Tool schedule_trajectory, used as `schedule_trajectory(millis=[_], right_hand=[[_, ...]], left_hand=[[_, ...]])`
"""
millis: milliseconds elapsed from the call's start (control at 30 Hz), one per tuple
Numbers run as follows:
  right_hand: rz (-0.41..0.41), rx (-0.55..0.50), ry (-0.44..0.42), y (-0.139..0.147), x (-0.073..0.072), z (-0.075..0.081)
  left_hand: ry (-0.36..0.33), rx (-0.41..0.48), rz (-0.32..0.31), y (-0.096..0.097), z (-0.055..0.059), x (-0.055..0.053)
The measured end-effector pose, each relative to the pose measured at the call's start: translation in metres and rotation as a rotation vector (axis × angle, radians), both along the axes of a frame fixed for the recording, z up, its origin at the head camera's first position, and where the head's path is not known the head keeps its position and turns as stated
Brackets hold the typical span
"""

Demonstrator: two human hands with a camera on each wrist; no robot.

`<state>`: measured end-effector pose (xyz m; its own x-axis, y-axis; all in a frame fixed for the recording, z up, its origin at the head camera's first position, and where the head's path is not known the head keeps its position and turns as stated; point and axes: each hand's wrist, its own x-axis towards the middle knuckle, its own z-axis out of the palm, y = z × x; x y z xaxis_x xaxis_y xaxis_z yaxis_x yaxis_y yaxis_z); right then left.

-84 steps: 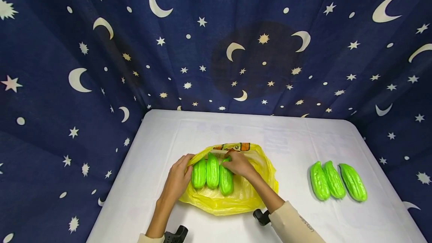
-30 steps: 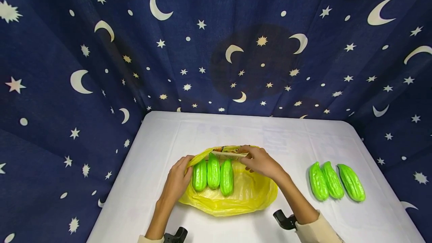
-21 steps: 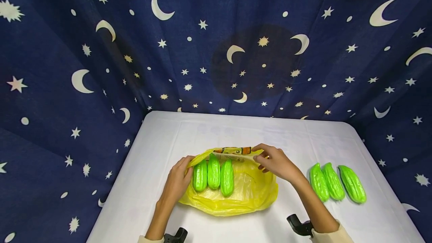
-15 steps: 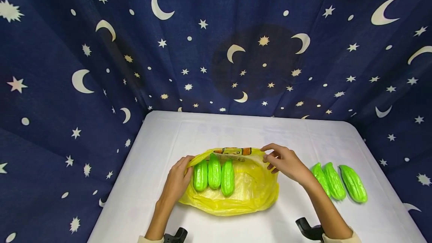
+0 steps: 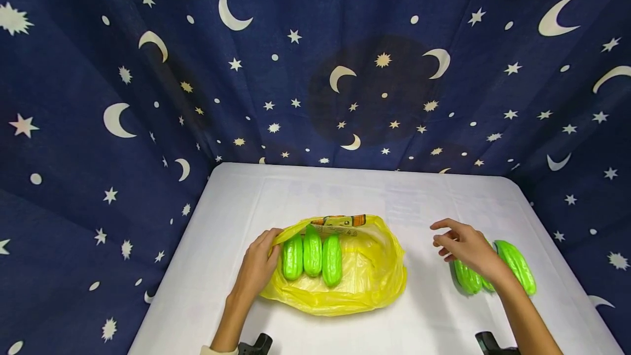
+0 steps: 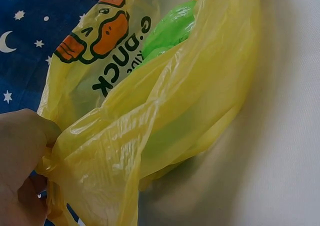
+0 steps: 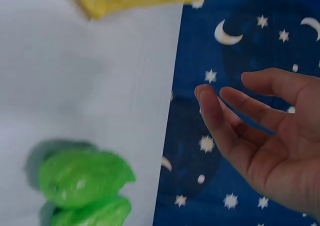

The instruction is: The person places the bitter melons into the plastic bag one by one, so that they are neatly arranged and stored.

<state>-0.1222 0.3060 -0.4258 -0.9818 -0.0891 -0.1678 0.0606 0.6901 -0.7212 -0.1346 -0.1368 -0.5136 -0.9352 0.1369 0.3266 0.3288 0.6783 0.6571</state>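
now, left hand (image 5: 257, 267): fingers clamped on yellow bag (image 5: 372, 281) holding green vegetables (image 5: 313, 253)
right hand (image 5: 465, 245): fingers apart, near other vegetables (image 5: 517, 268)

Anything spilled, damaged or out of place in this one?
Nothing stands out: no spill or damage shows. The left hand grips the bag's rim, three gourds lie side by side inside, and other gourds lie on the table, partly hidden by the right hand.

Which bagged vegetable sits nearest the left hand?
The leftmost vegetable in the yellow bag, beside the left hand; the middle one and right one lie farther off.
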Motion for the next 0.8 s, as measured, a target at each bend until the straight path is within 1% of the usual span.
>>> schedule_trajectory(millis=[167, 267, 400, 633, 700, 800], right_hand=[[-0.020, -0.032, -0.039, 0.030, 0.004, -0.002], [-0.039, -0.008, -0.059, 0.048, 0.006, -0.006], [-0.082, 0.062, -0.085, 0.067, 0.005, -0.012], [-0.152, 0.130, -0.163, 0.084, -0.001, -0.025], [-0.162, 0.133, -0.180, 0.088, -0.001, -0.029], [-0.157, 0.131, -0.182, 0.091, -0.001, -0.036]], left_hand=[[0.011, -0.005, -0.001, 0.000, 0.000, 0.000], [0.016, -0.006, -0.005, 0.001, 0.000, 0.000], [0.014, -0.007, -0.010, 0.001, -0.001, 0.000], [0.016, -0.008, -0.009, 0.000, -0.001, 0.000], [0.016, -0.010, -0.009, 0.000, -0.001, 0.000], [0.014, -0.011, -0.008, 0.000, -0.001, 0.000]])
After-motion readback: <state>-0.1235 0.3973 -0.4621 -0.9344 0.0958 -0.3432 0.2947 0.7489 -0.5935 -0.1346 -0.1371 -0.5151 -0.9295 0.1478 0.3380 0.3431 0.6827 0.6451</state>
